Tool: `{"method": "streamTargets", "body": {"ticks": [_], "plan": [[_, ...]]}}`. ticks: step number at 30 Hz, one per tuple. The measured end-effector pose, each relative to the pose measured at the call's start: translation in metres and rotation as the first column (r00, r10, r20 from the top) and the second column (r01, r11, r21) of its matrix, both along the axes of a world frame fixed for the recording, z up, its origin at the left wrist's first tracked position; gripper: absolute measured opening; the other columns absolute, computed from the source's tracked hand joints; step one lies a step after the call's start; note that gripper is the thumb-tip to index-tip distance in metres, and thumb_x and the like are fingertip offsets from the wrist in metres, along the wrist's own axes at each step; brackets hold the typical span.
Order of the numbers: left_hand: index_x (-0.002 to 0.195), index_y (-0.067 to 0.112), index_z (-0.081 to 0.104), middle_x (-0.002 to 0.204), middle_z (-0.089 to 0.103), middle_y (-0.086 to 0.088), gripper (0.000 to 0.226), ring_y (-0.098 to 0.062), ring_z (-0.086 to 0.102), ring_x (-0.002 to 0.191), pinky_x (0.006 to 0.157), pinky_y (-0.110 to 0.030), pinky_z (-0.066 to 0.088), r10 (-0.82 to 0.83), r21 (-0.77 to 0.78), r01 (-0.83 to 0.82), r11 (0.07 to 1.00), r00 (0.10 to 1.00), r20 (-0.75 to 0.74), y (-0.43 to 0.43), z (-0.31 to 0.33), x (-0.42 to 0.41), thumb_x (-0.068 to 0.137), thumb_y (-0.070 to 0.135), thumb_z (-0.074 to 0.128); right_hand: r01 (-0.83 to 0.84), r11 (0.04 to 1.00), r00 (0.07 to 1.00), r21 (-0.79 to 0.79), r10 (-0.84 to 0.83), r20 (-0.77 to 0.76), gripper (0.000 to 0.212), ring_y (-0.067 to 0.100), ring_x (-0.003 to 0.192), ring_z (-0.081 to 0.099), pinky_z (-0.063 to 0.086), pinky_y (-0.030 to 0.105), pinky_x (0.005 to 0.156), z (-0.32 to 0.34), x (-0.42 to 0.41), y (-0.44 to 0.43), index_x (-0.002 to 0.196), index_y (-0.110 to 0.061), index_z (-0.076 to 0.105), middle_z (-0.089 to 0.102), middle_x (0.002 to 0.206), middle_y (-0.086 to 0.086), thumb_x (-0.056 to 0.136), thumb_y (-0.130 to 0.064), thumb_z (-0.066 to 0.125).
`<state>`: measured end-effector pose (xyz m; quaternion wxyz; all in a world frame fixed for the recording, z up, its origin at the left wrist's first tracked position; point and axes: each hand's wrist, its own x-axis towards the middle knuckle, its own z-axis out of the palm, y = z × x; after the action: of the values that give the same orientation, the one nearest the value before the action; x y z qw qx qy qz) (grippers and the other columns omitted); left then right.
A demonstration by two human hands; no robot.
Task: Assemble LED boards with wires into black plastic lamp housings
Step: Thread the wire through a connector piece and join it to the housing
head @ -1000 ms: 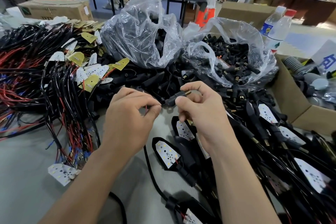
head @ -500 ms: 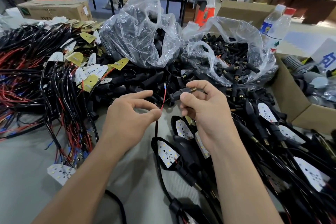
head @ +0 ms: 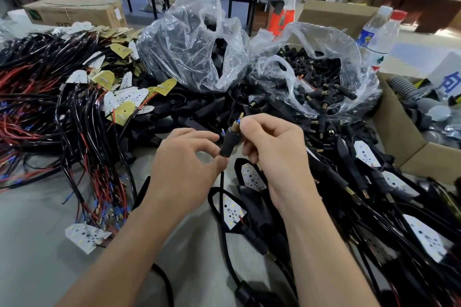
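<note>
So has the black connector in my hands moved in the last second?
Yes. The black connector has swung from lying sideways to nearly upright, brass end now pointing toward the open plastic bag.

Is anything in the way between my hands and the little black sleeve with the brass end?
Nothing visible. The right hand pinches the black sleeve near its brass end, and the left hand pinches the black cable right under it.
</note>
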<state>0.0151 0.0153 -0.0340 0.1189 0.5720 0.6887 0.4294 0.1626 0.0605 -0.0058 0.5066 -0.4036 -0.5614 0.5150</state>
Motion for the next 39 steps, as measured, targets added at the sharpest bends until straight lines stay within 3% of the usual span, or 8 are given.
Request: {"method": "streamTargets", "body": {"ticks": [8,11,16,22,26,29,33,39], "plan": [[0.068,0.024,0.077,0.101,0.071,0.023,0.015,-0.002,0.05,0.111,0.105,-0.028,0.034,-0.005,0.065,0.012,0.998,0.995,-0.099,-0.003,0.0,0.003,0.072,0.016,0.089,0.061,0.996,0.995,0.071,-0.067,0.074,0.009,0.008,0.057,0.055,0.044,0.023,0.058,0.002,-0.002,-0.004,0.072,-0.024,0.079,0.064,0.057,-0.006,0.079,-0.022,0.074],[0.065,0.026,0.073,0.098,0.068,0.027,0.02,0.0,0.05,0.106,0.104,-0.031,0.037,-0.009,0.079,0.018,0.997,0.993,-0.114,-0.004,-0.001,0.007,0.069,0.016,0.09,0.106,0.993,0.993,0.056,-0.109,0.054,0.015,0.009,0.054,0.054,0.043,0.022,0.055,0.002,-0.002,-0.003,0.067,-0.02,0.077,0.062,0.056,-0.004,0.079,-0.01,0.074],[0.09,0.051,0.073,0.111,0.062,0.041,0.04,0.017,0.046,0.117,0.096,-0.002,0.028,-0.081,0.068,0.078,0.995,0.996,0.039,-0.004,0.003,0.008,0.051,0.059,0.08,0.126,0.99,0.98,-0.065,-0.134,-0.149,0.03,0.013,0.05,0.049,0.038,0.019,0.048,0.006,0.004,0.001,0.057,-0.014,0.071,0.059,0.058,0.008,0.081,0.004,0.069],[0.08,0.045,0.081,0.12,0.069,0.03,0.024,0.002,0.063,0.117,0.107,-0.041,0.047,-0.25,0.055,0.248,0.967,0.886,0.391,0.0,0.004,0.014,0.056,0.051,0.08,0.103,0.981,0.932,-0.165,-0.153,-0.328,0.032,0.013,0.053,0.052,0.043,0.02,0.051,0.007,0.006,0.001,0.061,-0.015,0.07,0.062,0.064,0.007,0.086,0.004,0.067],[0.085,0.041,0.083,0.106,0.076,0.019,0.025,-0.004,0.071,0.101,0.099,-0.043,0.053,-0.204,0.036,0.222,0.974,0.808,0.553,-0.003,0.002,0.02,0.061,0.046,0.079,0.16,0.956,0.847,-0.246,-0.261,-0.463,0.027,0.013,0.054,0.055,0.044,0.021,0.049,0.006,0.006,0.005,0.071,-0.012,0.068,0.065,0.068,0.006,0.096,-0.004,0.065],[0.091,0.052,0.078,0.084,0.077,0.017,0.026,-0.002,0.071,0.079,0.079,-0.035,0.055,-0.121,0.005,0.136,0.991,0.863,0.49,-0.005,0.0,0.023,0.066,0.058,0.074,0.081,0.962,0.898,-0.259,-0.183,-0.401,0.028,0.014,0.05,0.051,0.039,0.022,0.045,0.001,0.002,0.005,0.075,-0.012,0.063,0.064,0.068,0.007,0.101,-0.022,0.062],[0.088,0.041,0.08,0.092,0.077,0.019,0.016,-0.001,0.072,0.095,0.095,-0.037,0.054,-0.119,0.043,0.112,0.993,0.88,0.46,-0.005,0.002,0.021,0.075,0.045,0.074,-0.078,0.99,0.997,-0.12,0.078,-0.004,0.016,0.014,0.054,0.05,0.039,0.024,0.049,-0.004,0.003,-0.002,0.077,-0.013,0.069,0.06,0.068,0.005,0.088,-0.024,0.067],[0.07,0.038,0.081,0.11,0.072,0.028,0.008,0.012,0.065,0.103,0.088,-0.019,0.045,-0.08,0.051,0.063,0.997,0.838,0.54,-0.001,0.006,0.013,0.063,0.039,0.084,-0.059,0.986,0.991,-0.154,0.039,-0.129,0.022,0.018,0.056,0.054,0.043,0.025,0.049,-0.003,-0.003,-0.008,0.085,-0.008,0.072,0.066,0.072,0.014,0.098,-0.003,0.057]]}}
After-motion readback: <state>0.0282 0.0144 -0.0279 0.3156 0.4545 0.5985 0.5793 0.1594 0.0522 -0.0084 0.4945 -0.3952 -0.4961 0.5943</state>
